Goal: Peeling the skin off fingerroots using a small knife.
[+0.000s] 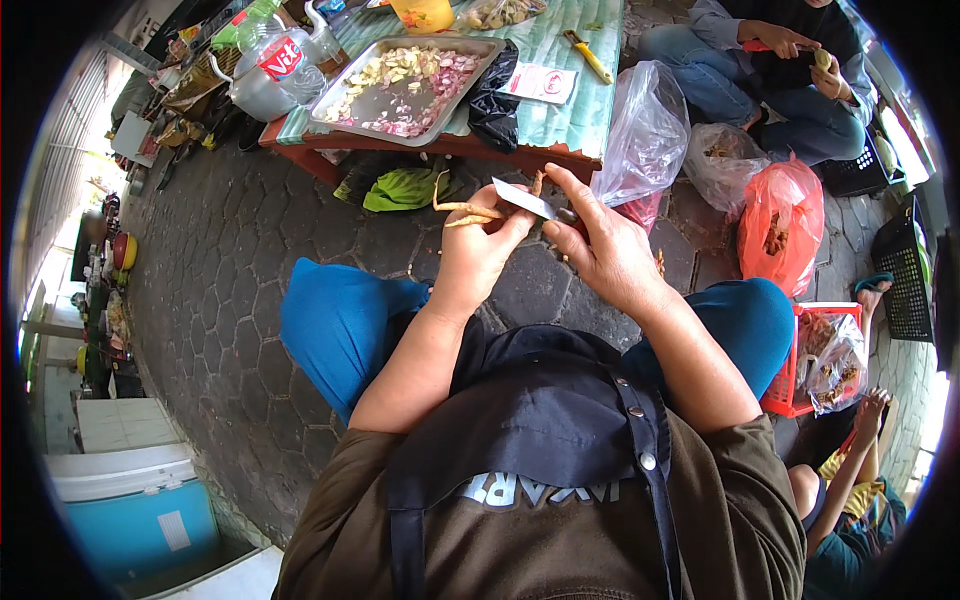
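One forked, pale-tan root is located in front of my chest, raised above the paving. My left hand is clamped on this root, its thin branches projecting from my grip toward 9 o'clock. My right hand is closed around the knife, handle inside the palm, blade pointing to 10 o'clock across the left fingertips. My right index finger is extended beside a short brown stub standing behind the blade; I cannot tell whether the cutting edge contacts the root. Reference all further positions to the root. At 11 o'clock, a metal tray of chopped pale and purplish pieces rests on the low table. At 12 o'clock, a black plastic bag lies against the tray. At 1 o'clock, a yellow-handled tool lies on the same surface. At 2 o'clock, a clear plastic bag stands at the table's end; farther along that line, a seated co-worker holds a pale item. At 3 o'clock is a red plastic bag; at 4 o'clock, a red crate.
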The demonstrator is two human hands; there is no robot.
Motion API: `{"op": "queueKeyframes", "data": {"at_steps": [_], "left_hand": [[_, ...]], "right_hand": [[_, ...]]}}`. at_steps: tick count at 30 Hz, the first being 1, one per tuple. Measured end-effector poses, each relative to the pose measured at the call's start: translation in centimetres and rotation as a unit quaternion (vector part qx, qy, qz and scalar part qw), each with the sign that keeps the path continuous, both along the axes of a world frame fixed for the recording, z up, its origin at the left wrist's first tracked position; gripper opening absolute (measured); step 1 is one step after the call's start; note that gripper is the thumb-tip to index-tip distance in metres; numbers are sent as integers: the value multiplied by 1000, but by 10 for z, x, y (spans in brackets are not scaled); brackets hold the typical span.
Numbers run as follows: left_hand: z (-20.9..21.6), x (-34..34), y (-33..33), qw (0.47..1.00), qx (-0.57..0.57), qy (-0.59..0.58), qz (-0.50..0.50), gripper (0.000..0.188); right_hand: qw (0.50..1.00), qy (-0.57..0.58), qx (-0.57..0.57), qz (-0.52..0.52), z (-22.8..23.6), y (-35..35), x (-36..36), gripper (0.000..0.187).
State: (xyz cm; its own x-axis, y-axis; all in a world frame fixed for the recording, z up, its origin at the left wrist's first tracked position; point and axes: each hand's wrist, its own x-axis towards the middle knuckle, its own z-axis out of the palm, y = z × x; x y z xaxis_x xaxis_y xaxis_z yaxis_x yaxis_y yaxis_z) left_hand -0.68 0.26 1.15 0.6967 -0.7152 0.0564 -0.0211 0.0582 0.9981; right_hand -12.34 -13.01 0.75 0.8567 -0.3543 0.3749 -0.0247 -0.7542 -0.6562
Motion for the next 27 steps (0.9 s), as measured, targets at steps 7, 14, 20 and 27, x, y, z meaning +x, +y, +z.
{"op": "queueKeyframes", "data": {"at_steps": [7, 14, 20, 27], "left_hand": [[-2, 2, 0, 994, -20, -109, 10, 17], [-3, 3, 0, 992, 1, -122, 4, 15], [-5, 3, 1, 995, -28, -92, 1, 20], [-5, 2, 2, 998, -29, -60, -1, 26]], "right_hand": [[998, -24, -60, -18, 2, 0, 2, 55], [994, -23, -98, -30, 4, -3, 2, 53], [999, -32, -41, -1, 1, -3, 2, 53], [998, -33, -49, -3, 2, -2, 3, 53]]}}
